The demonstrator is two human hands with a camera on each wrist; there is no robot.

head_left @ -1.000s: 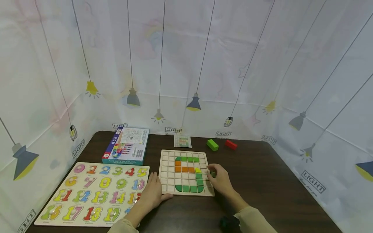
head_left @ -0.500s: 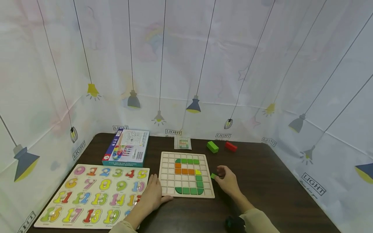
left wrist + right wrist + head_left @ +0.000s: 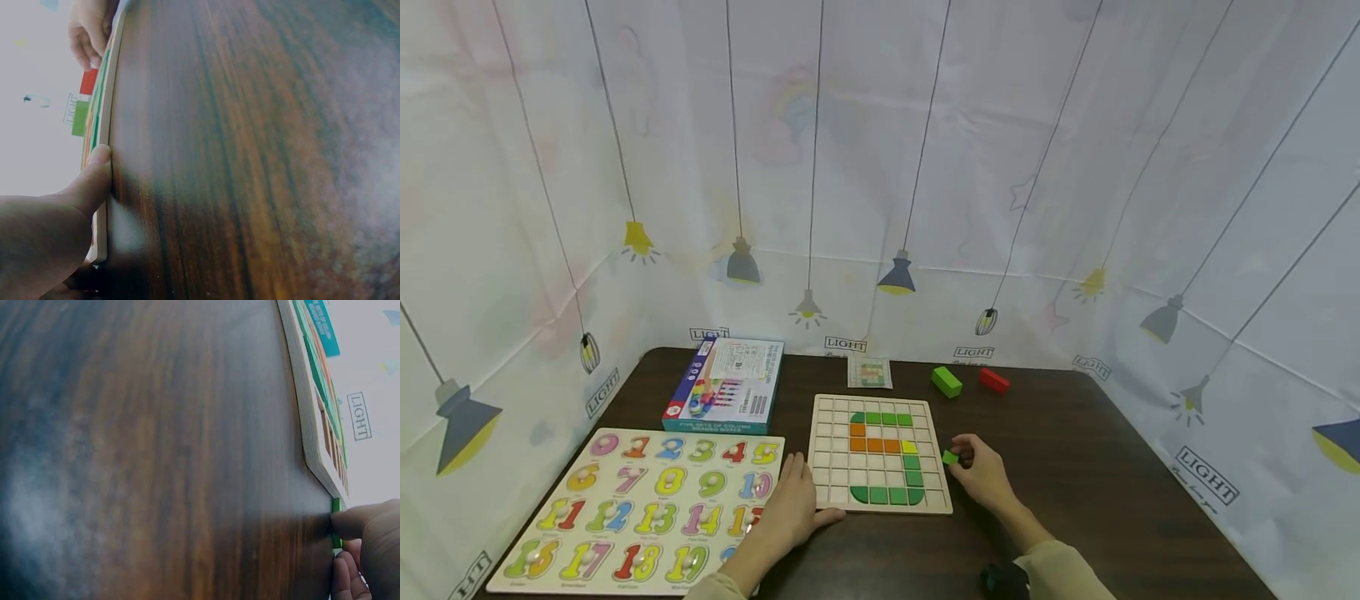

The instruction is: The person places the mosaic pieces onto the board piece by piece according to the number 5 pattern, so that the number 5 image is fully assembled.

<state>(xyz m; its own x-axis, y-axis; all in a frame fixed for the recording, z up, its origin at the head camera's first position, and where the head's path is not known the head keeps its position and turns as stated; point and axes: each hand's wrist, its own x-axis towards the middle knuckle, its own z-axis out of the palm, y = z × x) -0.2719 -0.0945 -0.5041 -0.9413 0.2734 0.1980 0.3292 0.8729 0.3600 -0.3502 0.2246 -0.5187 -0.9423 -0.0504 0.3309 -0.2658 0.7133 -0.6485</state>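
A square wooden grid board (image 3: 831, 453) lies on the table, with green, orange and yellow tiles set in some of its cells. My left hand (image 3: 792, 503) rests at the board's left side, fingers straight. In the left wrist view its thumb (image 3: 94, 181) touches the near edge. Just off the board's right edge, my right hand (image 3: 983, 477) pinches a small green tile (image 3: 950, 457) between thumb and fingers. The right wrist view shows that tile (image 3: 337, 506) at the tabletop beside the board's corner; the hand partly hides it.
A wooden number puzzle (image 3: 643, 442) lies left, partly under my left forearm. Behind it is a flat cardboard box (image 3: 730, 379). A small pattern card (image 3: 870, 372), a green block (image 3: 947, 382) and a red block (image 3: 994, 381) lie at the back. Dark tabletop (image 3: 1097, 483) extends right.
My right hand has drawn back rightward from the board's right edge, and the green tile in its fingers has come into clearer view. The left hand has stayed in place.
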